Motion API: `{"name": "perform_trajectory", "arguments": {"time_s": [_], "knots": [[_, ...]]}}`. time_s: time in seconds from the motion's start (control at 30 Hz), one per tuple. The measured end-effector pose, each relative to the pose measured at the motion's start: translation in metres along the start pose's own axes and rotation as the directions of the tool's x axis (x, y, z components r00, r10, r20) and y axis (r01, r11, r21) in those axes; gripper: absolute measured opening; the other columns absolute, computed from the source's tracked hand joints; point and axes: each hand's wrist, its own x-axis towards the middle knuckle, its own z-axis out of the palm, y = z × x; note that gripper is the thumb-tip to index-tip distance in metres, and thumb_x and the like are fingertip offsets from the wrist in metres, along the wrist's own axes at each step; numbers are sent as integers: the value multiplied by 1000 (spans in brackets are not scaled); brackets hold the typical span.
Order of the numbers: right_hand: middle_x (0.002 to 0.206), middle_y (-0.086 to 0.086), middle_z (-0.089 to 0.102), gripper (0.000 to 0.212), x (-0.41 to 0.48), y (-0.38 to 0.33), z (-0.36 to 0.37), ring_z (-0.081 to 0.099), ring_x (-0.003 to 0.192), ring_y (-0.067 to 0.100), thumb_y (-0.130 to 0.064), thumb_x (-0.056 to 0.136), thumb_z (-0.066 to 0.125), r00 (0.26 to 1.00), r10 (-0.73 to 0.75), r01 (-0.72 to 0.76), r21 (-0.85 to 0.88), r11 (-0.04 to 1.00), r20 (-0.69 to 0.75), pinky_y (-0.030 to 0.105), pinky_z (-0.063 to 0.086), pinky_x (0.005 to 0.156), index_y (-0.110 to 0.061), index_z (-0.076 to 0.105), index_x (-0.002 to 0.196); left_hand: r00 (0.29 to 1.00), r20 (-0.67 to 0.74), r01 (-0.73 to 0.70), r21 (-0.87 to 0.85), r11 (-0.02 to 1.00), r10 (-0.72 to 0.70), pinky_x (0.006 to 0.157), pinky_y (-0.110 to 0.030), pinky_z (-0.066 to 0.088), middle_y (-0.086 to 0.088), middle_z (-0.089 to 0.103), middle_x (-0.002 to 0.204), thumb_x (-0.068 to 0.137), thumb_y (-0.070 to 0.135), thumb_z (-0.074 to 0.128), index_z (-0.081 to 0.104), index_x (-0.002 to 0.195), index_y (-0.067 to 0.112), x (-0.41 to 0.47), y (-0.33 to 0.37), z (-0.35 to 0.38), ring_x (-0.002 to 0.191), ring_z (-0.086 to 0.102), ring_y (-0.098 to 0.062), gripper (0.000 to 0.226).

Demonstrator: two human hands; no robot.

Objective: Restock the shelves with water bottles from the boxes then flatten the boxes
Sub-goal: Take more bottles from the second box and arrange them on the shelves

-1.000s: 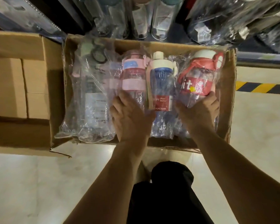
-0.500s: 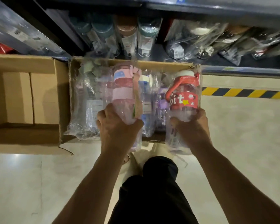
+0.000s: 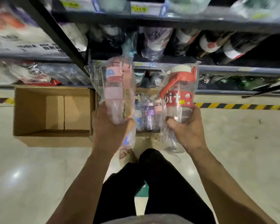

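Observation:
My left hand [image 3: 109, 126] grips a pink bottle [image 3: 118, 88] wrapped in clear plastic, held upright above the boxes. My right hand [image 3: 187, 128] grips a red-capped bottle [image 3: 179, 97] with a red band, also in plastic wrap. Between and below them sits the cardboard box [image 3: 152, 135] with several small wrapped bottles [image 3: 148, 113] still inside. Dark shelves [image 3: 233, 68] with wrapped bottles rise just beyond both held bottles.
An empty open cardboard box [image 3: 53, 113] stands on the floor to the left. A black shelf upright [image 3: 61, 41] slants down near the pink bottle. Yellow-black hazard tape [image 3: 241, 105] runs along the shelf base. My legs and a foot [image 3: 125, 155] are below.
Both hands have lifted their bottles out of the box and raised them toward the shelves. The view has pulled back and up, so the boxes look smaller and lower.

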Motion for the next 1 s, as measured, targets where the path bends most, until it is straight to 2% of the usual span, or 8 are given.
{"name": "perform_trajectory", "arguments": {"time_s": [0.13, 0.23, 0.37, 0.5, 0.6, 0.73, 0.87, 1.0], "knots": [[94, -13, 65, 57, -50, -75, -46, 68, 73, -8, 5, 76, 80, 992, -124, 124, 33, 992, -28, 10, 52, 60, -33, 49, 104, 992, -40, -123, -75, 990, 120, 86, -51, 61, 1, 67, 116, 58, 41, 80, 60, 125, 28, -54, 58, -50, 113, 64, -27, 71], [100, -12, 63, 56, -93, -117, -80, 66, 79, -8, -1, 78, 79, 977, -197, 201, 42, 979, -77, 12, 53, 65, -35, 47, 109, 957, -47, -289, -176, 941, 286, 74, -28, 60, 18, 69, 99, 59, 39, 77, 59, 104, 41, -102, 107, -73, 95, 68, 1, 48], [122, -8, 57, 76, -140, -152, -124, 62, 103, -4, -15, 76, 86, 952, -269, 275, 26, 961, -145, 4, 50, 73, -33, 40, 134, 892, -8, -446, -173, 878, 451, 74, -31, 60, 23, 58, 99, 67, 32, 78, 53, 95, 44, -139, 156, -89, 90, 61, 0, 40], [126, -6, 60, 79, -157, -182, -170, 63, 104, -5, -15, 78, 86, 913, -348, 371, 74, 926, -214, 5, 51, 77, -34, 39, 138, 856, -67, -515, -188, 836, 512, 95, -12, 42, 15, 49, 125, 74, 40, 83, 44, 135, 39, -156, 207, -92, 107, 52, 12, 73], [125, -7, 60, 76, -156, -204, -201, 63, 104, -8, -13, 80, 86, 878, -405, 442, 112, 890, -255, 7, 52, 78, -32, 39, 138, 811, -110, -585, -179, 791, 575, 95, -19, 39, 18, 45, 126, 80, 34, 84, 40, 145, 36, -165, 249, -93, 100, 47, 17, 79], [130, -6, 58, 78, -144, -230, -233, 61, 113, -2, -19, 80, 87, 842, -455, 510, 155, 846, -288, 12, 51, 86, -30, 41, 141, 776, -139, -630, -203, 749, 615, 94, -30, 46, 15, 51, 131, 79, 35, 84, 41, 136, 41, -173, 292, -85, 118, 55, 1, 72], [129, -11, 61, 78, -118, -262, -252, 61, 113, -7, -17, 81, 87, 807, -533, 583, 201, 787, -253, 10, 50, 87, -26, 43, 145, 792, -168, -609, -261, 749, 586, 83, -22, 48, 12, 58, 125, 68, 48, 78, 45, 128, 44, -174, 324, -76, 110, 59, 4, 69], [133, -14, 58, 78, -87, -304, -254, 58, 120, 0, -23, 83, 86, 775, -603, 632, 213, 745, -190, 23, 48, 98, -30, 40, 146, 803, -215, -594, -347, 725, 555, 82, -22, 48, 32, 65, 111, 62, 54, 77, 46, 115, 63, -157, 351, -75, 103, 63, 10, 62]]}}
